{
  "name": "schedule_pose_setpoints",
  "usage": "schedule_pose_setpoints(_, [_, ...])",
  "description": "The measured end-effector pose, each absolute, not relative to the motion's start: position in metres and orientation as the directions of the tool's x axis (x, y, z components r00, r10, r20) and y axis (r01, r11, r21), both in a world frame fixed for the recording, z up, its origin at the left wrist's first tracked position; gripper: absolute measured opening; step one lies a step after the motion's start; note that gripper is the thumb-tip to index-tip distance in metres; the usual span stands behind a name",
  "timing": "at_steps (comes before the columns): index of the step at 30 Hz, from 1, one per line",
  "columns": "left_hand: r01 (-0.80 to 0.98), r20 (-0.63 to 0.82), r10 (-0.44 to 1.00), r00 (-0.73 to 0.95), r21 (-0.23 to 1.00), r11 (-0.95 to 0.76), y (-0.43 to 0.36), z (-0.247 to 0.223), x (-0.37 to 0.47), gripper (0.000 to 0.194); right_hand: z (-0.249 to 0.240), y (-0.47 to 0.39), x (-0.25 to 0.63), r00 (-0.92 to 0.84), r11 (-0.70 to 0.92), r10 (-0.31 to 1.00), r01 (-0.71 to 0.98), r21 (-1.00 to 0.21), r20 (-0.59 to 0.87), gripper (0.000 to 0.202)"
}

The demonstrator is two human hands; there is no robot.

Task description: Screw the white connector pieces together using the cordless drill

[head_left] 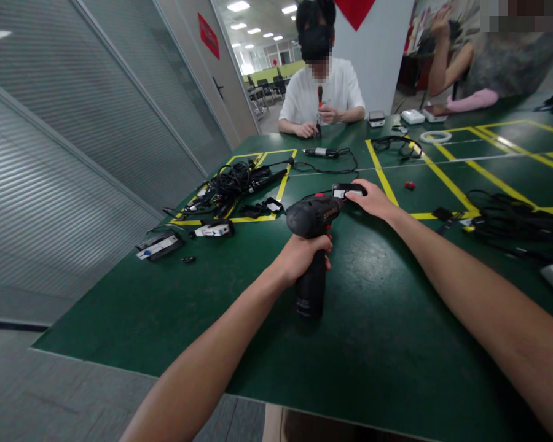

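My left hand (301,258) is wrapped round the grip of a black cordless drill (311,218), whose body points forward and to the right. The drill's front end meets or nearly meets a small black and white device (345,191). That device is pinched by my right hand (371,197) just above the green table (267,294). Whether the drill's tip touches the device is too small to tell.
Tangled black cables (235,181) and two black-and-white devices (214,229) lie on the left. More cables (520,218) are on the right. A corded tool (320,151) lies ahead. Across the table a person (322,92) holds a screwdriver; another person (498,67) sits at the right.
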State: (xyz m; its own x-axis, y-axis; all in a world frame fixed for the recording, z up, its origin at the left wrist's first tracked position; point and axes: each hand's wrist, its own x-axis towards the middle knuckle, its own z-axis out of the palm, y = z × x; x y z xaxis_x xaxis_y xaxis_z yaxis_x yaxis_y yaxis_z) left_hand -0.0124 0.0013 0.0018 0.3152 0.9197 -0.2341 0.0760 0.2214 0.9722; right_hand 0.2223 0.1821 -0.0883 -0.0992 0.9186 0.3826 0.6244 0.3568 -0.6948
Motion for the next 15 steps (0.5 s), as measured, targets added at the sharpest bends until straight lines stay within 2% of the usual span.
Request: schedule_pose_setpoints(15, [0.075, -0.226, 0.925, 0.307, 0.974, 0.213, 0.0035, -0.0011, -0.0119, 0.014, -0.0908, 0.1845, 0.2234, -0.099, 0.372, 0.911, 0.616, -0.695, 0.4, 0.043])
